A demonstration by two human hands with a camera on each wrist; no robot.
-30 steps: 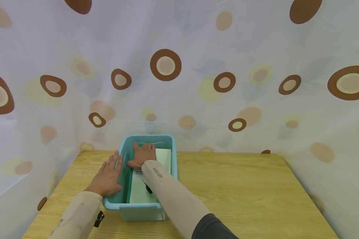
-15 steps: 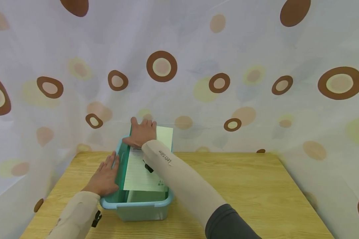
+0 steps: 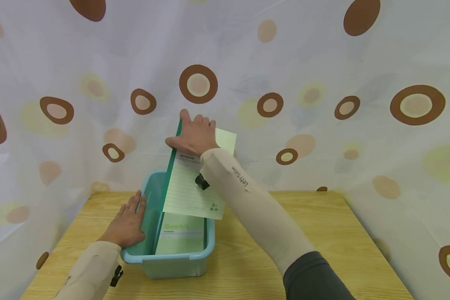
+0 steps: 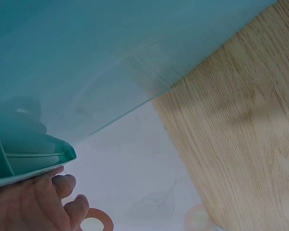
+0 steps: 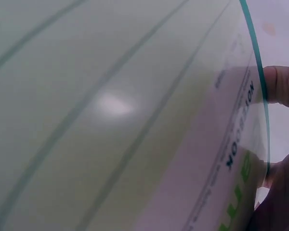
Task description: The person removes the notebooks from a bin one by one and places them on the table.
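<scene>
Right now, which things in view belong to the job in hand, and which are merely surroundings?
Job:
- Lined notebook, held by the right hand
- Second notebook, inside the bin
- Light-blue plastic bin, touched by the left hand

Surroundings:
- Wood-grain table
- Spotted backdrop

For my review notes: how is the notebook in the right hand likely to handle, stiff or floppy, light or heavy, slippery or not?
Probably light: the grip of the right hand alone holds the notebook up. It seems fairly stiff, as its lower part looks nearly flat. Its cover may be slippery, given the bright glare.
</scene>
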